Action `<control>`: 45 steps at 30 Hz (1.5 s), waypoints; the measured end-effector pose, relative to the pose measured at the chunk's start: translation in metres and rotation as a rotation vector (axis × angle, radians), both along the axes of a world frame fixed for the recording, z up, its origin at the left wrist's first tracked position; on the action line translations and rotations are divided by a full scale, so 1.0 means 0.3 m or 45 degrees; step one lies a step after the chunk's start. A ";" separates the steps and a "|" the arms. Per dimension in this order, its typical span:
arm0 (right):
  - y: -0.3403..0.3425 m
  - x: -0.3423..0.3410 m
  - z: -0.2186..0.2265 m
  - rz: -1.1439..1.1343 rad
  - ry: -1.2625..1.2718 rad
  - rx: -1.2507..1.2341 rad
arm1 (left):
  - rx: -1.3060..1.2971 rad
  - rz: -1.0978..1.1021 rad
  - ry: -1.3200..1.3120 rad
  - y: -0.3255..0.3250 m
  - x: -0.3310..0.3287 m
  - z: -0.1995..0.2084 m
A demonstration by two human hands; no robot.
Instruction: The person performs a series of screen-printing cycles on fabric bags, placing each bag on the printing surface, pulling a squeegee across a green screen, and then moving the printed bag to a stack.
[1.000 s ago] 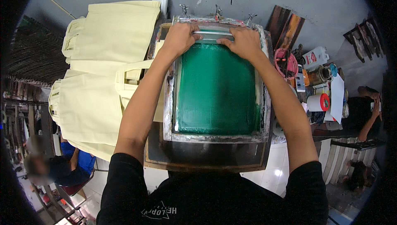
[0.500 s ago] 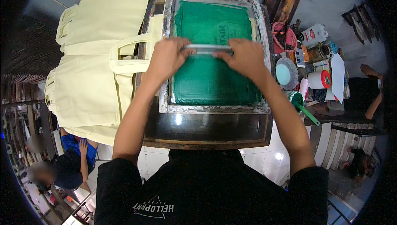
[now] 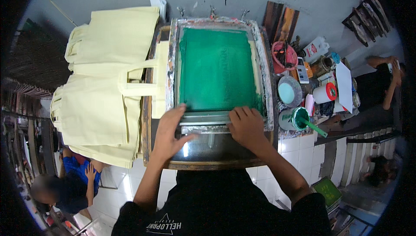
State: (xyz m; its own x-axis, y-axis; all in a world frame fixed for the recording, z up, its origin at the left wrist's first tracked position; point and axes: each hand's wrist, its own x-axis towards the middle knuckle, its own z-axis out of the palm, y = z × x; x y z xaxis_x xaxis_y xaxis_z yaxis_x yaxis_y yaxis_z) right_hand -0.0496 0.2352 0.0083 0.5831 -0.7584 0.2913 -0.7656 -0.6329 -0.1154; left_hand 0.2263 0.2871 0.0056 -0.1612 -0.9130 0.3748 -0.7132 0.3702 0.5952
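Observation:
A squeegee (image 3: 206, 117) lies crosswise at the near end of a screen printing frame (image 3: 171, 69). My right hand (image 3: 247, 125) is closed over its right part, fingers curled on the bar. At the squeegee's left end is my left hand (image 3: 168, 127), its thumb stretched out and apart from the fingers; it looks open, fingertips by the frame's edge. Green ink (image 3: 216, 71) covers the mesh, with faint lettering showing through. Beneath the frame lies a cream tote bag (image 3: 160, 80), its handle sticking out to the left.
Stacked cream tote bags (image 3: 95, 119) fill the left side. At right stand an ink tub (image 3: 291, 120) with a green spatula (image 3: 316, 128), a bowl of pale ink (image 3: 286, 93), a pink basket (image 3: 284, 58) and a phone (image 3: 302, 71). Other people are at both sides.
Both hands and the squeegee have come from mid-screen down to the near edge. The left hand's grip has loosened, and the lettering looks fainter under green ink.

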 end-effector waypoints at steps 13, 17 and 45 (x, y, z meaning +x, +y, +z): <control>-0.196 -0.009 0.475 0.106 -0.343 -0.719 | -0.587 0.338 0.592 -0.114 -0.002 0.240; -0.370 0.031 0.732 0.046 -0.353 -0.634 | 0.083 0.402 0.009 -0.261 0.160 0.099; -0.816 0.054 1.096 -0.041 -0.333 -0.486 | 0.434 0.552 0.162 -0.487 0.137 0.166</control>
